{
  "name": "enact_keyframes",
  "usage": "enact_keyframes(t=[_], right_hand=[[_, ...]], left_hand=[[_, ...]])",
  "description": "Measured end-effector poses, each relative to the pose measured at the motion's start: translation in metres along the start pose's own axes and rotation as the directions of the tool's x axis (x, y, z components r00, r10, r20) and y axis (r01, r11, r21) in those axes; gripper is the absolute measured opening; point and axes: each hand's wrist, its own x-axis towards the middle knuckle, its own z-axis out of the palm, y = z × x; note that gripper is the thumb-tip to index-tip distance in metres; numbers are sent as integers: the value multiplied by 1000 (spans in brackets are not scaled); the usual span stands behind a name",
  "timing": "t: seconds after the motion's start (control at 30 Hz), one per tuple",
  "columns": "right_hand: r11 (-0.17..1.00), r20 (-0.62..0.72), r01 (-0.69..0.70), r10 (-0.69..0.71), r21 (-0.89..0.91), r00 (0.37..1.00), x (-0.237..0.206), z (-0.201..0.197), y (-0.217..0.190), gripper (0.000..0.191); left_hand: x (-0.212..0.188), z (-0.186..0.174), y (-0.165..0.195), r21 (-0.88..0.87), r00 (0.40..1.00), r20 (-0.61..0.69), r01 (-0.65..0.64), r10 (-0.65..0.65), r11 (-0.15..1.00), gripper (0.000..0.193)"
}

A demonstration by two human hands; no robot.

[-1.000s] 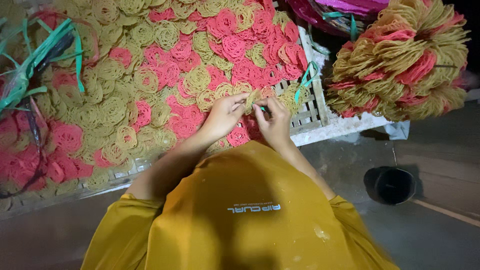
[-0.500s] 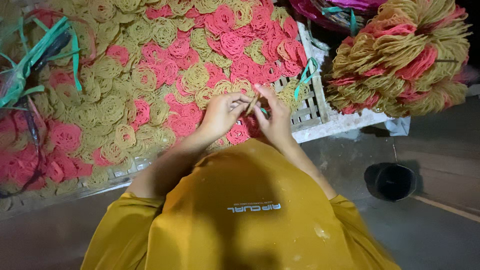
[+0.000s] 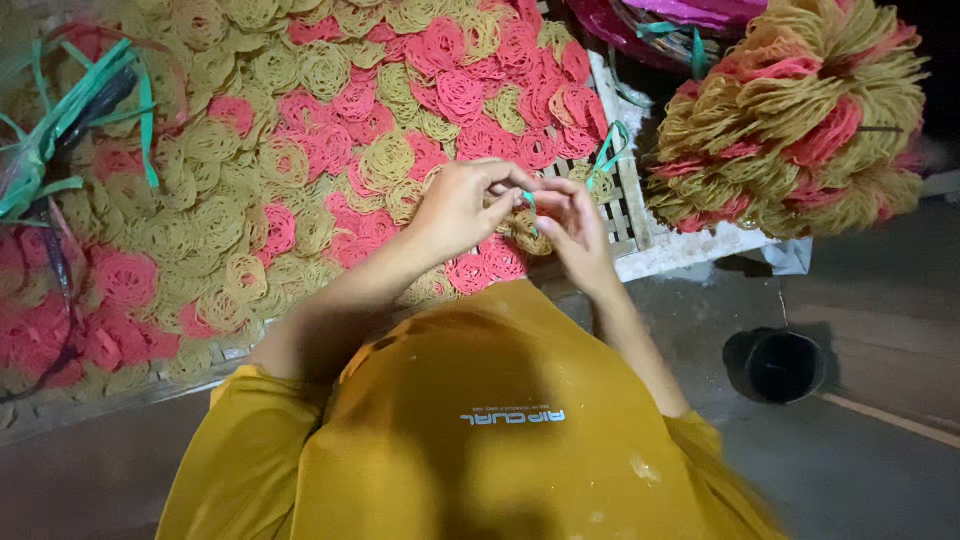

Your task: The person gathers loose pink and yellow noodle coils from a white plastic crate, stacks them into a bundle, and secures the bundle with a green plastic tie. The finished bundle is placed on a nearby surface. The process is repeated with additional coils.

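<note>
Head view: the left hand [image 3: 455, 210] and right hand [image 3: 568, 222] pinch a tan noodle coil [image 3: 524, 228] with a green strip [image 3: 528, 200]. Pink and tan coils cover the slatted tray [image 3: 630, 200] beneath.

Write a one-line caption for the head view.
Both hands, left and right, pinch a tan noodle coil above a tray of pink and tan coils.

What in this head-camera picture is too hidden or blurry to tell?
- What the left hand and right hand pinch: fingers cover it; only a green strip peeks out.
- Contents of the black bucket: too dark.
- The noodle bundle at right: cut off by the frame's edge.
</note>
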Motion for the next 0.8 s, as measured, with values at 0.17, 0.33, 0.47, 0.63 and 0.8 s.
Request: enact_keyframes(t=[0.17,0.33,0.47,0.63,0.8], right_hand=[[977,-175,-106,139,187,975,5,8,21,5],[962,-214,-108,163,249,963,4,3,30,6],[998,-242,-58,49,-31,969,6,13,24,7],[919,-194,10,-94,-394,976,13,31,6,5],[851,-103,122,-201,-510,974,20,40,0,7]], left_hand=[[6,4,-30,213,978,123,140,-169,967,42],[1,12,-66,680,977,88,-203,196,705,46],[0,-2,-69,428,999,-22,-16,28,904,32],[1,-6,-62,-548,832,123,511,-540,662,45],[-9,2,-66,-686,810,160,502,-564,527,50]])
